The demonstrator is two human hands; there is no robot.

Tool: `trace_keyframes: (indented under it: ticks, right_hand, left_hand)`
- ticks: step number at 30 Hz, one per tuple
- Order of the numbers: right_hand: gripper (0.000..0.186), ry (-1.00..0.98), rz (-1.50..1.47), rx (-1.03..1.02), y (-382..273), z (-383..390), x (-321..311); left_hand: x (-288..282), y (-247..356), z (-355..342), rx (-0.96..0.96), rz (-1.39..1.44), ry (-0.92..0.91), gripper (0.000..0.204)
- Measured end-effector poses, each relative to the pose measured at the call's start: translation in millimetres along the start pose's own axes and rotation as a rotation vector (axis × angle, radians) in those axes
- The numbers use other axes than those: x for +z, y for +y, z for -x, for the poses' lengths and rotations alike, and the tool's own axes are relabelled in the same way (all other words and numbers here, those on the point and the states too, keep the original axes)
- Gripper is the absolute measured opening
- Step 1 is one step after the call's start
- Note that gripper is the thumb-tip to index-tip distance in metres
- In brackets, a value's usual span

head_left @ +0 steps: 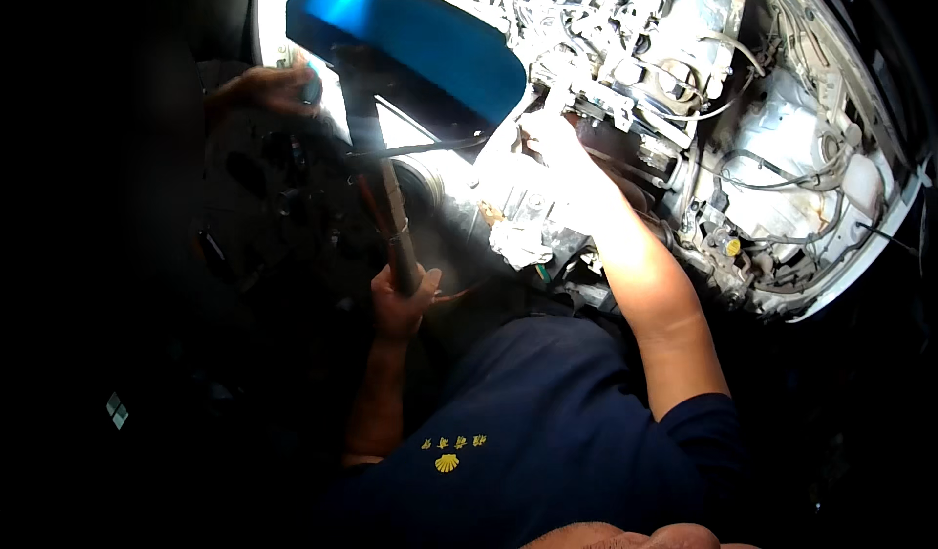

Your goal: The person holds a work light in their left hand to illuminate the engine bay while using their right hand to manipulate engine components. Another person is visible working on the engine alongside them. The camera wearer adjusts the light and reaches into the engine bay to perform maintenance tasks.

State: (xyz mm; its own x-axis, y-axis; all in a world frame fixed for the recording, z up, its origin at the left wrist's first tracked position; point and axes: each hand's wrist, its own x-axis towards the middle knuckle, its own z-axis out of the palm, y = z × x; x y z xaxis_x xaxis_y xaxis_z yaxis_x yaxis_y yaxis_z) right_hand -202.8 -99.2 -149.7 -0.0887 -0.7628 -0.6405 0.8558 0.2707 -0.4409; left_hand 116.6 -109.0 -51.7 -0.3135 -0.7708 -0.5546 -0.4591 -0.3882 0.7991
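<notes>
My left hand (401,303) is closed round the dark handle (399,246) of a tool with a wide blue head (401,51), probably a work lamp, whose head hangs over the engine bay at the upper middle. Cords run beside the handle. My right hand (555,144) reaches in among the pale, brightly lit engine parts (518,236) at the centre. Glare washes out its fingers, so what they touch or hold cannot be made out.
Another person's hand (274,90) is at the upper left, near the lit area. The engine (645,31) fills the upper right, with hoses, a yellow cap (728,246) and a white reservoir (862,180) along the curved white body edge (850,271). The left side is in deep shadow.
</notes>
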Motion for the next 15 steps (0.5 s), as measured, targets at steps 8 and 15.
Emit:
trace_keyframes:
  ticks: [8,15]
  right_hand:
    - [0.014,0.093,1.056,-0.438,5.8,22.7,-52.4]
    - [0.01,0.338,0.39,-0.067,-5.4,87.2,-116.8]
  left_hand:
    - [0.4,3.6,6.9,-0.037,0.11,-0.043,0.017]
    - [16.5,10.4,1.8,0.036,-0.039,-0.08,0.018]
